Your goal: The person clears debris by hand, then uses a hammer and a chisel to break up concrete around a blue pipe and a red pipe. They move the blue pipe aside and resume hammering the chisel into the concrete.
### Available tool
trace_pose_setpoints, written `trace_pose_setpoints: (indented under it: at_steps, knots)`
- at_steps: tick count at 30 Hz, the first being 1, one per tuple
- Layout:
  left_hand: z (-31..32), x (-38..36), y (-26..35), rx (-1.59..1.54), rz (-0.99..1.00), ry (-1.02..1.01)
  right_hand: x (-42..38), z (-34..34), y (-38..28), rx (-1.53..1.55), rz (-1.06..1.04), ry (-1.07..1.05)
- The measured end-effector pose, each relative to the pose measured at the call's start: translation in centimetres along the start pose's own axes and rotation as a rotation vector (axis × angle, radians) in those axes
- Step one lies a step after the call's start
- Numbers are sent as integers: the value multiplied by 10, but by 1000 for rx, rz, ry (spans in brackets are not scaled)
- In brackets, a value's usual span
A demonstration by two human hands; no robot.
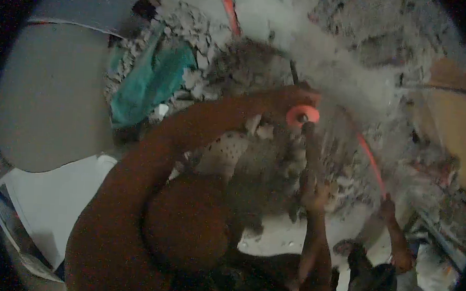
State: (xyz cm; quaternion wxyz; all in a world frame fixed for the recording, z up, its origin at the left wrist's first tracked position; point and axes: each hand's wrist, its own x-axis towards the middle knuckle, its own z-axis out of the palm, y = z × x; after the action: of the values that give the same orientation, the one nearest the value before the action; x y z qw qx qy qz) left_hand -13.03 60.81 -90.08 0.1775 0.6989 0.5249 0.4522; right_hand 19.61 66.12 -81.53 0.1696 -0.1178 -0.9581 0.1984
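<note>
Head view, left hand [301, 95] by disc [293, 117], right [317, 196] on handle [311, 153], rubble [189, 30] around

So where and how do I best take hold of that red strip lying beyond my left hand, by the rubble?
I'd pinch the red strip across its long sides, around the middle, coming from above. It's long and narrow, and its near end meets the dark rubble, so the middle looks easier to get fingers around. The blur hides its thickness.
</note>
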Motion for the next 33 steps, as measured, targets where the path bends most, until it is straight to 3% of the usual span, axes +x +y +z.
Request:
trace_pose_setpoints:
  at_steps: [1,3,6,9,12,15,16,19,22,23,24,26,29,30,32,33]
  knots:
    - [9,-1,6,-199,-30,-67,17,-33,-54,-70,267,-21]
    - [-21,3,15,-327,-73,-117,44,-34,-70,-108,475,-15]
    - [-28,15,50,-191,-41,234,26,-28,-39,-55,599,-346]
    - [-24,16,45,-303,-95,170,22,-28,-28,-28,665,-554]
    - [-24,22,25,271,27,17,32,-33,-29,320,751,-377]
    - [-20,16,34,-306,-165,103,36,-60,-62,543,855,-307]
    - [-19,18,35,-434,-257,188,66,-86,-87,334,869,-487]
    - [-21,24,27,-41,66,288,106,-111,-109,-112,885,-829]
    - [-5,21,21,-436,-227,196,44,-23,-36,306,965,-532]
    - [1,18,26,-238,-94,153,20,-2,-19,387,975,-468]
    - [-6,20,21,-10,45,115,0,15,-5,245,635,-222]
    - [3,26,21,-157,-129,81,-33,-1,-9,83,333,-12]
    - [-18,19,26,-166,-71,154,20,-60,-62,640,484,-27]
    - [-14,17,23,-179,-67,292,51,-88,-84,397,749,-396]
    - [-14,18,22,-188,-59,429,70,-90,-85,127,988,-757]
    - [-20,21,27,-274,-67,379,63,-69,-69,-29,782,-747]
